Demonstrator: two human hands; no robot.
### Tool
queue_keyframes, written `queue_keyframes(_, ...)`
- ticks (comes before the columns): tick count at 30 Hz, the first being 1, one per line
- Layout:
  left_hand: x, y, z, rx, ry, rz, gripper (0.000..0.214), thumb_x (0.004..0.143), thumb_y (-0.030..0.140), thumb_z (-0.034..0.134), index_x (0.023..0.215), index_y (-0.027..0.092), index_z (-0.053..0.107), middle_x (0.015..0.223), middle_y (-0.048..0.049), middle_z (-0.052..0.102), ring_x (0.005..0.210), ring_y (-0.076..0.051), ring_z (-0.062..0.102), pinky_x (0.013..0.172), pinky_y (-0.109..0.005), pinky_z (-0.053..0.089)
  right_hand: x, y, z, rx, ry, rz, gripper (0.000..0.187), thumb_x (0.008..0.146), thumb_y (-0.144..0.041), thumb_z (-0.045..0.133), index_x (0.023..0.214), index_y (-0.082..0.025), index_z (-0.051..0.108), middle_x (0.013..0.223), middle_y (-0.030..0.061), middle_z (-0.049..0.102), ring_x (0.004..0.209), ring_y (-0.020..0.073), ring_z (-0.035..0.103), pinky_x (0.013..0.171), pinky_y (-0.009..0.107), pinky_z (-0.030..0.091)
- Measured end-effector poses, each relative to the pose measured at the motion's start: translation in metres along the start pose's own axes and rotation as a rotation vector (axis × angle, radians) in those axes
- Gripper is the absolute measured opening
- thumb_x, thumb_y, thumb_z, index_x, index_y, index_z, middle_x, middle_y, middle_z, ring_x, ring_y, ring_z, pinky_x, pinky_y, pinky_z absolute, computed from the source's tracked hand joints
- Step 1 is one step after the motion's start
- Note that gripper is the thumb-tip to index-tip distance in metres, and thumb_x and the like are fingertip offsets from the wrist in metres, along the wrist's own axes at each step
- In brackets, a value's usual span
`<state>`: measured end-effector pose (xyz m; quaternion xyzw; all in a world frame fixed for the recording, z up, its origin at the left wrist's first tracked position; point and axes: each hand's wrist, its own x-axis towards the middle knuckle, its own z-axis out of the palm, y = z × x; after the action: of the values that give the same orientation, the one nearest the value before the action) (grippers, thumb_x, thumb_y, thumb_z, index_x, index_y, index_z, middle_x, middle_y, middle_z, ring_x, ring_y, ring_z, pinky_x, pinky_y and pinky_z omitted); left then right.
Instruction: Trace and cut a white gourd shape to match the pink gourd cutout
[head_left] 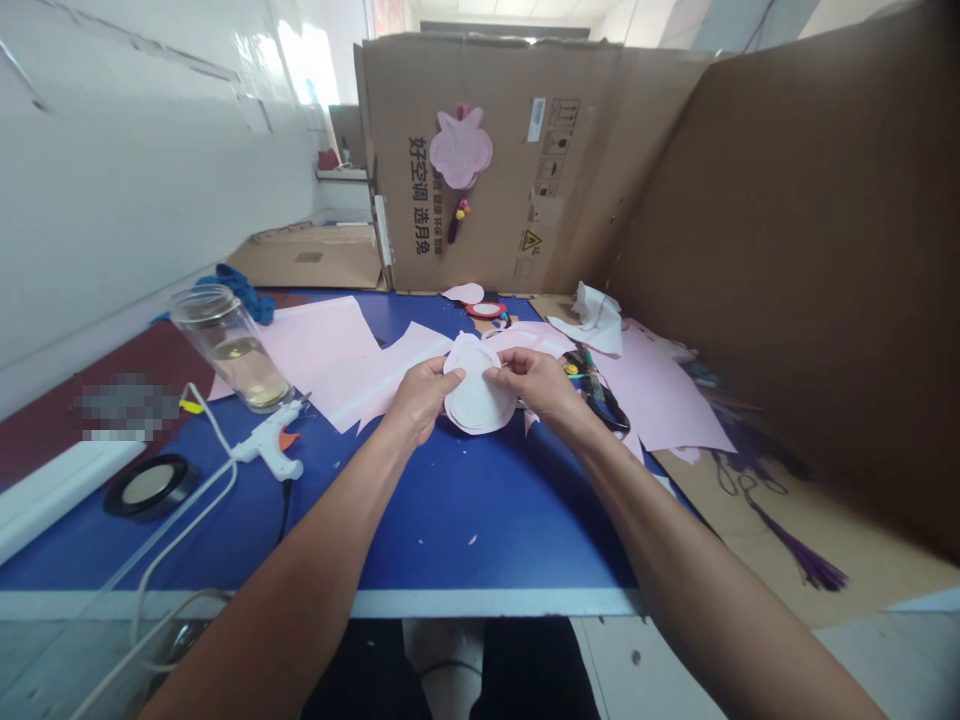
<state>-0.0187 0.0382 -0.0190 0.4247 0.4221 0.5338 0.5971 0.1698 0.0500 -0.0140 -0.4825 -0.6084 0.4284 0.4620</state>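
Blue tabletop (465, 500), cardboard walls (787, 250), white cutout (480, 405)

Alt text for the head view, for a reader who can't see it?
The left hand and right hand hold a rounded white cutout over a blue table. Pink sheets, a white hot glue gun and a glass jar sit nearby, before a cardboard panel bearing a pink ornament.

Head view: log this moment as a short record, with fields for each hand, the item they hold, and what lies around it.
Left hand: grips the left side of the cut-out
Right hand: pinches its upper edge
Item: rounded white cut-out
Nearby: pink paper sheets, glue gun, glass bottle
Surface: blue table
Behind: cardboard box
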Motion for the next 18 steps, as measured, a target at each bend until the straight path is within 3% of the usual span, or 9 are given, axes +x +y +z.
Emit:
queue_keyframes(4, 0.005, 0.003, -0.005, -0.02, 0.072, 0.008, 0.018, 0.082, 0.018, 0.074, 0.098, 0.011, 0.078, 0.077, -0.009, 0.076, 0.056, -0.018, 0.066, 0.054, -0.031, 0.056, 0.004, -0.004, -0.023, -0.115, 0.117, -0.039, 0.027, 0.079, -0.034, 0.077, 0.1, -0.017, 0.077, 0.081, 0.0049, 0.076, 0.071, 0.0195, 0.067, 0.064, 0.031, 0.053)
queue_keyframes(6, 0.008, 0.005, -0.009, -0.042, 0.109, 0.015, 0.018, 0.082, 0.017, 0.073, 0.098, 0.012, 0.077, 0.078, -0.0092, 0.077, 0.059, -0.019, 0.069, 0.054, -0.03, 0.056, 0.009, -0.006, -0.046, -0.207, 0.241, -0.068, 0.032, 0.081, -0.032, 0.074, 0.109, -0.016, 0.077, 0.082, 0.0057, 0.075, 0.076, 0.0215, 0.069, 0.069, 0.033, 0.055)
queue_keyframes(8, 0.01, 0.007, -0.012, -0.063, 0.131, 0.017, 0.018, 0.081, 0.016, 0.072, 0.098, 0.012, 0.077, 0.078, -0.0097, 0.077, 0.062, -0.021, 0.071, 0.055, -0.03, 0.057, 0.016, -0.009, -0.071, -0.463, 0.417, -0.06, 0.037, 0.087, -0.036, 0.068, 0.118, -0.016, 0.077, 0.085, 0.007, 0.077, 0.076, 0.0225, 0.072, 0.067, 0.032, 0.055)
queue_keyframes(12, 0.011, 0.009, -0.015, -0.092, 0.149, 0.008, 0.017, 0.079, 0.018, 0.074, 0.094, 0.012, 0.076, 0.075, -0.0092, 0.076, 0.058, -0.021, 0.07, 0.054, -0.031, 0.057, 0.045, -0.01, -0.1, -0.728, 0.392, 0.043, 0.034, 0.088, -0.031, 0.068, 0.116, -0.014, 0.08, 0.09, 0.0095, 0.08, 0.079, 0.0241, 0.076, 0.068, 0.031, 0.055)
queue_keyframes(18, 0.014, 0.005, -0.018, -0.113, 0.148, 0.024, 0.02, 0.073, 0.021, 0.08, 0.091, 0.013, 0.076, 0.077, -0.0091, 0.077, 0.063, -0.021, 0.071, 0.058, -0.03, 0.057, 0.096, 0.005, -0.097, -0.923, 0.259, 0.16, 0.016, 0.082, -0.024, 0.079, 0.093, -0.013, 0.083, 0.075, 0.0103, 0.078, 0.082, 0.0272, 0.076, 0.075, 0.032, 0.056)
